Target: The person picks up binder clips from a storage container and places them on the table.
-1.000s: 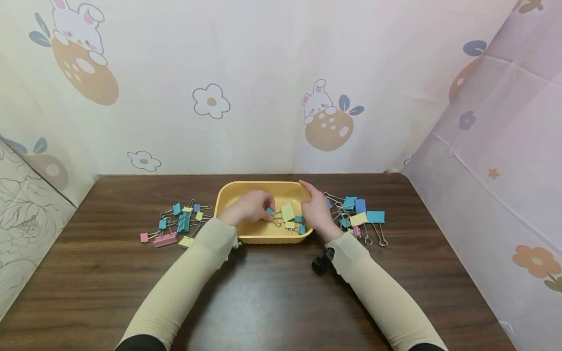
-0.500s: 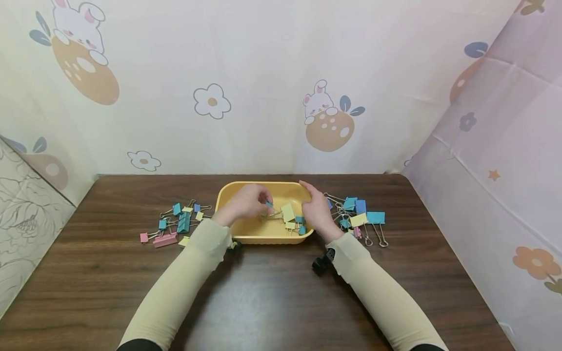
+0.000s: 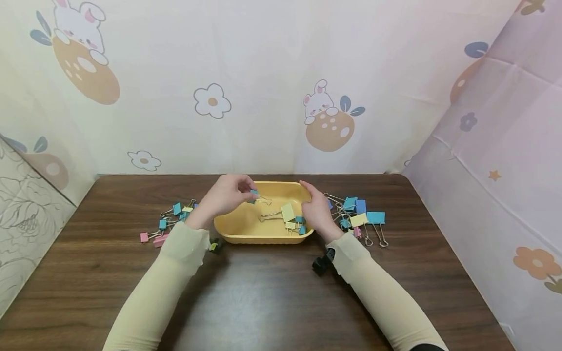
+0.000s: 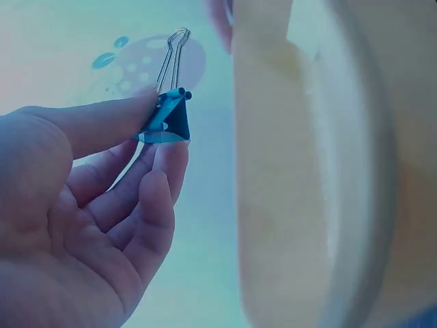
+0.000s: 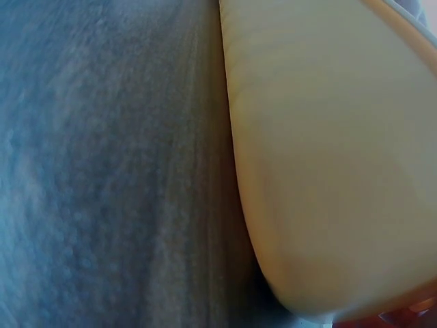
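My left hand (image 3: 226,196) pinches a teal binder clip (image 3: 253,196) between thumb and fingertips, over the left end of a yellow plastic tray (image 3: 256,240). In the left wrist view, the clip's teal body (image 4: 167,121) sits at my thumb tip, its two wire handles pointing up. My right hand (image 3: 318,210) grips the tray's right end, with a finger along the rim. Inside the tray lie a larger yellow binder clip (image 3: 288,213), a small yellow clip (image 3: 290,225) and small teal clips (image 3: 302,229), grouped toward the right.
Several teal, pink, yellow and blue binder clips (image 3: 177,209) lie left of the tray, partly hidden by my left arm. Another group, with a wide teal clip (image 3: 375,217), lies on the right. The dark wooden table (image 3: 272,297) ends at a patterned curtain (image 3: 263,58).
My left hand has lifted the teal binder clip from among the clips inside the tray and moved left and up with it. The right hand stays at the tray's right end.
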`<action>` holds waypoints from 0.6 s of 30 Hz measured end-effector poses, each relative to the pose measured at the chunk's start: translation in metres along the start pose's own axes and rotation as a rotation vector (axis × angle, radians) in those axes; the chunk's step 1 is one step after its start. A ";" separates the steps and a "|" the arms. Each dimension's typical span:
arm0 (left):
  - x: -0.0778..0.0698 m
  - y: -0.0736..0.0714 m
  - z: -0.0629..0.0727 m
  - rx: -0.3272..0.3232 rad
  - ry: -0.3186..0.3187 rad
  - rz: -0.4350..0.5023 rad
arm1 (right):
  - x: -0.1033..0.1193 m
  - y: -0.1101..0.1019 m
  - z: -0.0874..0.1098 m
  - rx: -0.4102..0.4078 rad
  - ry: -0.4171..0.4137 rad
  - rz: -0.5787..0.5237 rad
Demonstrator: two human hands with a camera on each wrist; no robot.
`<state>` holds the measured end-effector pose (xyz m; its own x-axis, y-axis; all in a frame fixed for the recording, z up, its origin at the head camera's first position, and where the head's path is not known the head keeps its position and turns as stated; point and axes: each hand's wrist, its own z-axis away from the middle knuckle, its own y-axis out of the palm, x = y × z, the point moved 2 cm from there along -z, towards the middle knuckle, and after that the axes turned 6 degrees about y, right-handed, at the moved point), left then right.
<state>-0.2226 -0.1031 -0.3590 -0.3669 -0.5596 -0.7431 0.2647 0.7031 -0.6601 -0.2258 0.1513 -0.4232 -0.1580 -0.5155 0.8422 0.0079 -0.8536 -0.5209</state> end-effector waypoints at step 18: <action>0.038 -0.049 0.062 -0.108 -0.101 -0.063 | 0.000 0.000 0.000 -0.003 -0.008 0.005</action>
<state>-0.1941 -0.1862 -0.3621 -0.2873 -0.6415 -0.7113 0.1447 0.7050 -0.6943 -0.2256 0.1518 -0.4234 -0.1502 -0.5199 0.8409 0.0054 -0.8510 -0.5252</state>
